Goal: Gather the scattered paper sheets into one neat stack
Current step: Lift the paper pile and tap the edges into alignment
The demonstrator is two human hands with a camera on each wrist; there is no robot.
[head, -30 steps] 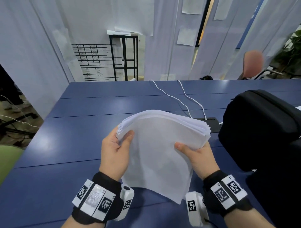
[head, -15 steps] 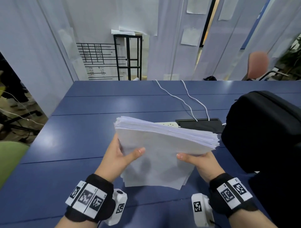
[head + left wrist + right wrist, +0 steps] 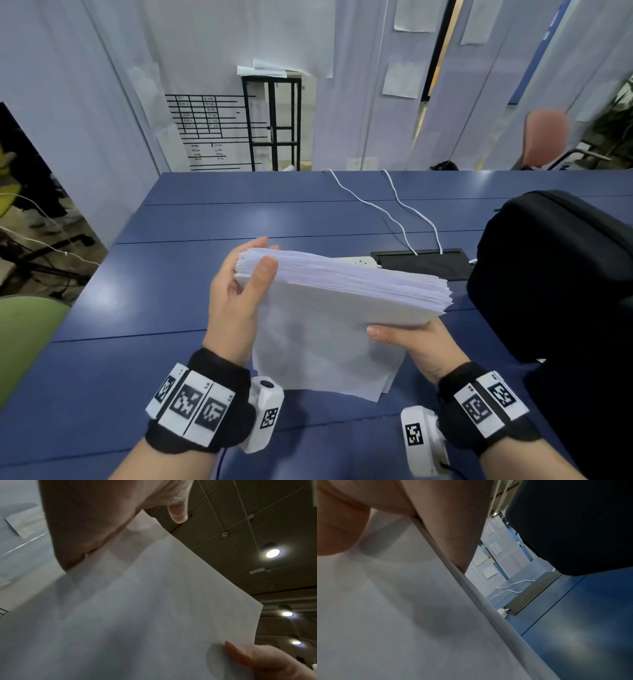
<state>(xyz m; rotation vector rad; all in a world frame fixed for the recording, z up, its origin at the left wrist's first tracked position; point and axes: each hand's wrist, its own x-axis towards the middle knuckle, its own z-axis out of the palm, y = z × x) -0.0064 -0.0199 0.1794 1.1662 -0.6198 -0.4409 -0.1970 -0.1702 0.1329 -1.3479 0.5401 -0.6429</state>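
The paper stack [image 3: 339, 322] is now standing on its near edge on the blue table [image 3: 144, 370], more upright than a second ago, when it was tilted and fanned. The left hand [image 3: 239, 301] grasps its left top corner, and the right hand [image 3: 421, 342] grasps the right edge. I think the person is tapping the sheets even.

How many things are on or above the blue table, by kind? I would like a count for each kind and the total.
Paper stack, gripped by left hand and right hand: 1
Black bag: 1
White cables: 2
Black cable box: 1
White power strip: 1
Total: 6
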